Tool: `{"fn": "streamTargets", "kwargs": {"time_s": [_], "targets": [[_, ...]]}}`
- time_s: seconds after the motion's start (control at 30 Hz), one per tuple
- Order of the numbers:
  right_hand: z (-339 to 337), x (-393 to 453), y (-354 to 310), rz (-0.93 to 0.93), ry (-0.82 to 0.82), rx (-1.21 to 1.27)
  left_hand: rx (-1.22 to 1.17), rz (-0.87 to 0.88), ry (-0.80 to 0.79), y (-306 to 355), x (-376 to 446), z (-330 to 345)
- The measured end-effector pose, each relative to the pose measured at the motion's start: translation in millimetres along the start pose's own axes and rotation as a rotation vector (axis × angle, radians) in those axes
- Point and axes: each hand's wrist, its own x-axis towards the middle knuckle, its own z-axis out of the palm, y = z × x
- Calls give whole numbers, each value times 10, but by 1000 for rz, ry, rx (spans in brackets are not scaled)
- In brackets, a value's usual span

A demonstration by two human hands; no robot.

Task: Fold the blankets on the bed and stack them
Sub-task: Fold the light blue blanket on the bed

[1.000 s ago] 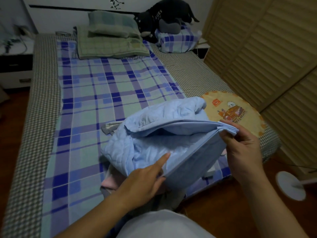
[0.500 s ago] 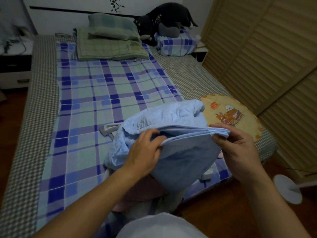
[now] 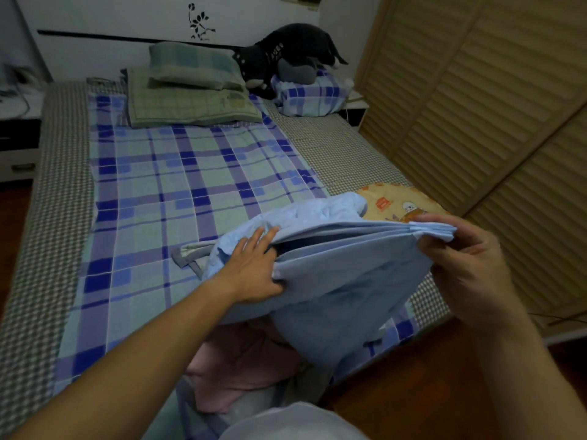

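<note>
A light blue quilted blanket [image 3: 343, 274], partly folded into several layers, is held up over the foot of the bed. My right hand [image 3: 460, 265] pinches the gathered corner edges at the right. My left hand [image 3: 254, 268] lies on the blanket's left side, fingers stretched forward along the top layers and thumb tucked at the fold. A pink blanket [image 3: 241, 369] lies crumpled underneath, near the bed's front edge. A grey cloth edge [image 3: 190, 255] peeks out left of the blue blanket.
The bed [image 3: 57, 217] carries a blue plaid sheet [image 3: 178, 185]. Green pillows [image 3: 190, 90], a dark plush toy [image 3: 292, 58] and a folded plaid bundle [image 3: 311, 96] sit at the head. A round yellow cushion [image 3: 400, 204] lies at right. Slatted wardrobe doors [image 3: 476, 122] stand close on the right.
My left hand slid from the blanket's front face up to its left side, fingers now stretched along the layers. The right hand lifted the corner higher and to the right.
</note>
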Motion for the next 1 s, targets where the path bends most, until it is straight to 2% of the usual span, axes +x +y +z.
{"fn": "streamTargets", "kwargs": {"time_s": [0.13,0.2,0.33,0.43,0.5,0.53,0.6,0.67,0.7,0.77,0.83,0.87,0.9,1.0], "targets": [[-155,163,-232,-88,109,-55,-35,58,126,-3,181,-182],[-263,275,-292,-125,239,-104,-103,128,213,78,209,-261],[-456,553,-379,-241,446,-182,-289,296,278,259,65,-326],[-539,720,-410,-311,499,-185,-302,496,334,498,-115,-306],[-548,781,-412,-319,450,-140,-304,568,259,720,-222,-286],[-541,800,-415,-310,412,-108,-329,549,210,845,-264,-264],[-500,813,-432,-279,358,-47,-446,398,123,1060,-303,-191],[-464,782,-428,-236,320,-15,-529,255,150,1203,-266,-107],[-449,752,-413,-210,295,-9,-553,223,206,1254,-235,-75],[-414,667,-383,-157,240,-4,-598,147,447,1273,-152,-65],[-383,576,-370,-125,194,-15,-551,-9,729,1160,-1,-112],[-372,535,-368,-113,179,-22,-496,-84,777,1065,94,-133],[-363,503,-364,-103,170,-21,-435,-127,724,964,189,-154],[-347,453,-370,-101,173,5,-288,-163,356,663,417,-148]]}}
